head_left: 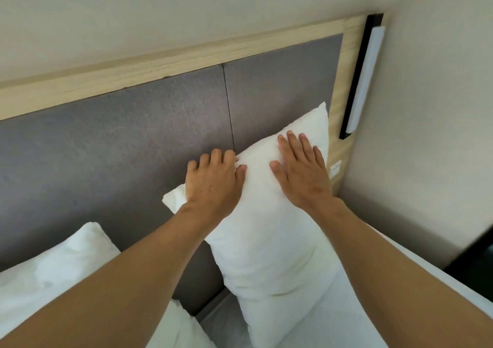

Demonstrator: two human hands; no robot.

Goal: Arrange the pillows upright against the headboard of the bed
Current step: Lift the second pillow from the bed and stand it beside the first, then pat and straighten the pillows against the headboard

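A white pillow (pixel 269 241) stands upright against the grey padded headboard (pixel 120 145) on the right side of the bed. My left hand (pixel 213 179) curls over the pillow's upper left edge, fingers bent around it. My right hand (pixel 301 171) lies flat on the pillow's front near its top, fingers spread. A second white pillow (pixel 53 262) leans against the headboard at the lower left, partly hidden by my left forearm.
A light wooden frame (pixel 170 62) borders the headboard. A long white wall lamp on a black mount (pixel 365 78) hangs at the right end. Cream walls meet in a corner at right. White bedding (pixel 346 315) lies below, and something dark (pixel 477 257) sits beside the bed.
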